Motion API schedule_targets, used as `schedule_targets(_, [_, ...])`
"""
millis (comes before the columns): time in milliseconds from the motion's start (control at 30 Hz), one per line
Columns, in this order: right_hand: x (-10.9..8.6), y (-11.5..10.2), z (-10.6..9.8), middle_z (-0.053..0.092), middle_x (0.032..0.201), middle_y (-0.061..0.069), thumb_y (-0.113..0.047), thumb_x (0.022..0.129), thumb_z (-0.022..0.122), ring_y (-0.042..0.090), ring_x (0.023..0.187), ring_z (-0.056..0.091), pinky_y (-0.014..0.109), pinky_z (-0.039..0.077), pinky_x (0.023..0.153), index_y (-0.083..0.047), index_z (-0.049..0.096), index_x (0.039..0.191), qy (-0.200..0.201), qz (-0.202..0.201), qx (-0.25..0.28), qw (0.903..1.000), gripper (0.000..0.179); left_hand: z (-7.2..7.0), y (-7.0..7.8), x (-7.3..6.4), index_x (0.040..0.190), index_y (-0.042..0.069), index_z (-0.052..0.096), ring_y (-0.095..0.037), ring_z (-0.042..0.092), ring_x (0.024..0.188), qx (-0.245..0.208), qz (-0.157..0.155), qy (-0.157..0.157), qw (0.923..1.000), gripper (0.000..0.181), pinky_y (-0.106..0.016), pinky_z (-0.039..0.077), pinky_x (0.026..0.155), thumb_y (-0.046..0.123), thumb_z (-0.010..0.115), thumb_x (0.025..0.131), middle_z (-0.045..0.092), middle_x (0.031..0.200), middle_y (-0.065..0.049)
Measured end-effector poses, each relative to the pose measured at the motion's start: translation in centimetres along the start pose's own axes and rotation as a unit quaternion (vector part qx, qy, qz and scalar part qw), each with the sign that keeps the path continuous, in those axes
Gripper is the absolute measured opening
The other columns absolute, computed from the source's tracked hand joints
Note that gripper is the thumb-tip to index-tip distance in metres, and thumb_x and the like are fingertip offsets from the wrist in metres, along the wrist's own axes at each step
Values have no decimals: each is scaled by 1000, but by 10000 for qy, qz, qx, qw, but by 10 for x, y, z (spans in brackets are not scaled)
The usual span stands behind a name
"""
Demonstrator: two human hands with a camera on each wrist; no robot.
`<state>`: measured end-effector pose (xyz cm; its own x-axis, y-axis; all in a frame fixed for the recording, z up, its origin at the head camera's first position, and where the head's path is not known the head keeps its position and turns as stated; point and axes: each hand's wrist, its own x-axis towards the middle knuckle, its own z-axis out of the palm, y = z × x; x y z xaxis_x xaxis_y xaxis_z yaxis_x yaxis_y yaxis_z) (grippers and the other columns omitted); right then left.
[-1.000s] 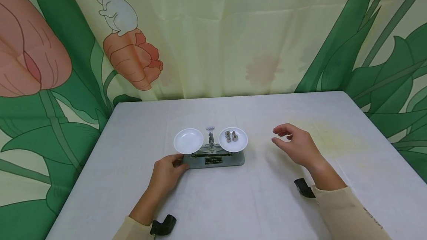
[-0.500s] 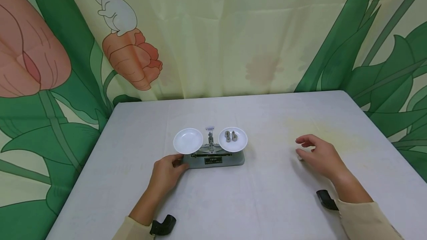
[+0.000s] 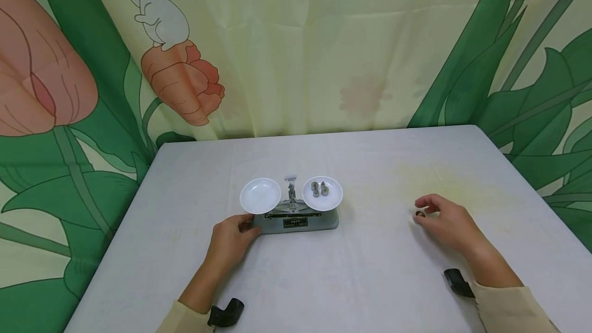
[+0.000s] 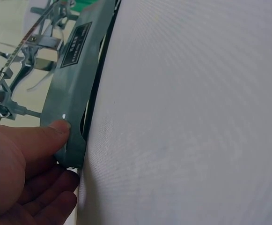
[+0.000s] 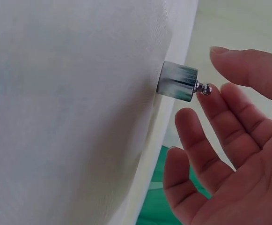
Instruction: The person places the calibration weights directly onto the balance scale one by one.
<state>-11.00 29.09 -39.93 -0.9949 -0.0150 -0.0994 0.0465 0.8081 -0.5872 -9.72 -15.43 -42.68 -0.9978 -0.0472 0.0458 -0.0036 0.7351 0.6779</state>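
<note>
A small balance scale (image 3: 305, 224) with a grey base and two white pans stands mid-table. My left hand (image 3: 231, 238) holds the base's left end; in the left wrist view the thumb lies on its front face, with the fingers curled at the end. Several metal weights (image 3: 316, 192) stand on the right pan (image 3: 336, 199). At the right, another metal weight (image 5: 178, 80) with a knob stands upright on the cloth. My right hand (image 3: 448, 222) is spread around it, the thumb apart from the knob and the fingers behind it.
A white cloth covers the table (image 3: 324, 281). Behind the table's back edge hangs a printed curtain (image 3: 300, 55). The left pan (image 3: 260, 196) is beside the balance's upright pointer (image 3: 292, 189). Black wrist mounts (image 3: 226, 313) stick out from both sleeves.
My right hand has moved right and toward me, away from the scale, to the lone weight, which now shows between thumb and fingers. The left hand has stayed on the base.
</note>
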Motion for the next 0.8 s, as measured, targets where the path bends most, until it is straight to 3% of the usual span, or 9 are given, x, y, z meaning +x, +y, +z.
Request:
schedule_targets(267, [0, 5, 1, 64, 110, 20, -16, 91, 70, 39, 103, 56, 54, 50, 83, 0, 59, 119, -40, -23, -167, 9999, 34, -1, 0, -1, 117, -3, 71, -32, 68, 103, -10, 8, -11, 10000, 36, -49, 55, 88, 7, 80, 84, 72, 111, -16])
schedule_targets(533, [2, 9, 2, 66, 98, 13, -12, 90, 70, 32, 91, 60, 45, 49, 75, 2, 61, 113, -10, -134, -388, 9992, 28, -3, 1, -2, 116, -5, 71, -33, 69, 102, -37, 116, 22, 9999, 37, -50, 55, 87, 9, 81, 84, 72, 110, -18])
schedule_targets(800, [1, 8, 3, 65, 97, 14, -11, 90, 69, 32, 90, 58, 46, 48, 75, 2, 61, 113, 40, -34, -393, 9992, 28, -2, 0, -1, 116, -5, 71, -32, 69, 102, -62, 121, 9, 9999, 37, -49, 55, 87, 10, 81, 84, 72, 110, -17])
